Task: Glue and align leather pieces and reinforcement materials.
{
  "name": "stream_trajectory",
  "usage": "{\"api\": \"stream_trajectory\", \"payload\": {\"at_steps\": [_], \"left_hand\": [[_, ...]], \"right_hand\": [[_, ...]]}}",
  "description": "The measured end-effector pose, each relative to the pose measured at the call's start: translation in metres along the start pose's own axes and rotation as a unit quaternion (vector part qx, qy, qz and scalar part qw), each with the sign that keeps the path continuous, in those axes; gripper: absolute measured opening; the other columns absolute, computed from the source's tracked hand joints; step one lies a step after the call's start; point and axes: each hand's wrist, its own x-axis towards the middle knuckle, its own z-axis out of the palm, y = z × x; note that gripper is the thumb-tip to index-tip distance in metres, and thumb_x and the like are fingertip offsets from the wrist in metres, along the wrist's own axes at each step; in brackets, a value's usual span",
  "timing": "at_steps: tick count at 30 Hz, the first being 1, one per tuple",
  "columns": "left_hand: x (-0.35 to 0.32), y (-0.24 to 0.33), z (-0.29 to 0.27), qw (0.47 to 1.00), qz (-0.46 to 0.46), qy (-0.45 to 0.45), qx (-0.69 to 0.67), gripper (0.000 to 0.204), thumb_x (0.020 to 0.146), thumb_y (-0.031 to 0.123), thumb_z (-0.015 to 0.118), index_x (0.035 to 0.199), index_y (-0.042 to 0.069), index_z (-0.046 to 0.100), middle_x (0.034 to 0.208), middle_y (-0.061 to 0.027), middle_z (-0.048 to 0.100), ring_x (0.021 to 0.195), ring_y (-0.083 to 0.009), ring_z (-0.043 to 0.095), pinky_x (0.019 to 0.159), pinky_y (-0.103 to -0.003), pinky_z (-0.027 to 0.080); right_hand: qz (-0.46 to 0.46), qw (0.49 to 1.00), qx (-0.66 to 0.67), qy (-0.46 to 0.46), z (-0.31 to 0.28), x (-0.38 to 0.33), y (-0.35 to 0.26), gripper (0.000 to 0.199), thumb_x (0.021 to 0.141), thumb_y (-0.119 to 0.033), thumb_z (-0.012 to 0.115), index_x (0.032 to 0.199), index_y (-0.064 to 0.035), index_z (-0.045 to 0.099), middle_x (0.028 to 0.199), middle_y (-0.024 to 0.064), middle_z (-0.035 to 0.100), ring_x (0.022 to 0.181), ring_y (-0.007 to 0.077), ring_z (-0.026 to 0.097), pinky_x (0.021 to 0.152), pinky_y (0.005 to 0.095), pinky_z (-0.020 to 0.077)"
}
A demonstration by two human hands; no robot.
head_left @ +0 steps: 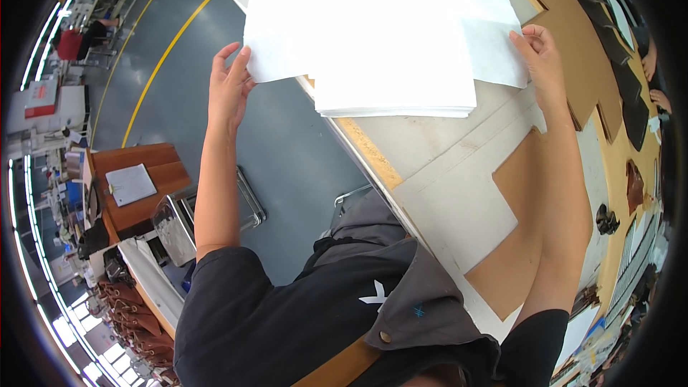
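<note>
A large white sheet (494, 54), cut with side flaps, spreads across the top of the view, its middle washed out by glare. My left hand (231, 89) pinches the edge of its left flap between thumb and fingers. On the other side, my right hand (543, 61) grips the edge of the right flap, thumb on top. Beneath or level with the sheet's middle lies a thick stack of white sheets (394, 104), its layered front edge showing. I cannot tell whether the held sheet is apart from the stack.
The pale worktable (437, 150) bears brown cardboard pieces (527, 201) under my right forearm and more at the far right. Black pieces (631, 89) overlap beyond. Another person's hand (661, 100) shows at the right rim. A clipboard (131, 184) lies on a wooden cabinet (154, 158) at left.
</note>
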Motion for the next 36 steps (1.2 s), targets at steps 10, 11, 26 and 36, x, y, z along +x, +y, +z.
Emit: {"api": "stream_trajectory", "payload": {"at_steps": [10, 11, 26, 36], "left_hand": [[0.015, 0.037, 0.006, 0.992, 0.036, -0.075, 0.091, 0.031, 0.084, 0.014, 0.067, 0.113, 0.002, 0.062, 0.082, -0.0074, 0.066, 0.064, -0.0085, 0.056, 0.056, -0.019, 0.043], [0.018, 0.037, 0.003, 0.992, 0.036, -0.075, 0.091, 0.031, 0.084, 0.014, 0.067, 0.113, 0.002, 0.062, 0.082, -0.0074, 0.066, 0.064, -0.0085, 0.056, 0.056, -0.019, 0.043], [0.04, 0.038, 0.066, 0.826, 0.355, -0.107, 0.425, 0.02, 0.079, 0.022, 0.068, 0.093, 0.008, 0.07, 0.09, -0.0043, 0.062, 0.078, -0.0151, 0.051, 0.069, -0.027, 0.042], [0.047, 0.037, 0.075, 0.826, 0.358, -0.097, 0.425, 0.024, 0.078, 0.018, 0.069, 0.099, 0.006, 0.065, 0.087, -0.0017, 0.061, 0.082, -0.0141, 0.053, 0.072, -0.028, 0.043]], "right_hand": [[-0.013, 0.996, 0.022, -0.091, 0.002, 0.002, -0.015, 0.023, 0.087, -0.01, 0.061, 0.109, -0.0063, 0.065, 0.096, 0.0034, 0.062, 0.08, 0.0073, 0.056, 0.072, 0.0207, 0.0441], [0.009, 0.995, 0.016, -0.1, 0.002, 0.002, -0.016, 0.023, 0.087, -0.011, 0.06, 0.109, -0.0066, 0.065, 0.095, 0.0035, 0.062, 0.08, 0.0072, 0.055, 0.072, 0.0206, 0.0442], [0.014, 0.998, -0.017, -0.063, 0.009, -0.004, -0.016, 0.022, 0.083, -0.013, 0.063, 0.103, -0.0044, 0.066, 0.083, 0.0017, 0.062, 0.071, 0.0071, 0.054, 0.067, 0.0201, 0.0425], [-0.006, 0.998, -0.015, -0.058, 0.009, -0.003, -0.011, 0.023, 0.083, -0.013, 0.063, 0.104, -0.004, 0.065, 0.085, 0.0013, 0.062, 0.075, 0.0069, 0.053, 0.071, 0.02, 0.0419]]}}
